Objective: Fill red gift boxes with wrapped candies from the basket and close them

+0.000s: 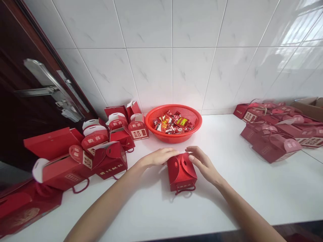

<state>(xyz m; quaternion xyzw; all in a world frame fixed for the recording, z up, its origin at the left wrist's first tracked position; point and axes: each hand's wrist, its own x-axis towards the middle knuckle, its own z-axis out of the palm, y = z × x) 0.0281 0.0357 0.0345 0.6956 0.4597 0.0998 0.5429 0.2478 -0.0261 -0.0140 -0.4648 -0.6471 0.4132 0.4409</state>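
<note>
A small red gift box sits on the white table in front of me, its curved top flaps folded inward and a dark red cord handle hanging at its near side. My left hand lies along the far left corner of the box with its fingers stretched out. On the other side my right hand is open, thumb and fingers apart, by the far right corner. Its thumb tip is at the box's edge; whether it presses there I cannot tell. Just beyond the box stands a red plastic basket with wrapped candies inside.
Several red gift boxes, some with lids up, crowd the table's left side. More flattened or partly folded red boxes are piled at the right, near a cardboard box. A tiled wall borders the back; a dark door stands at left.
</note>
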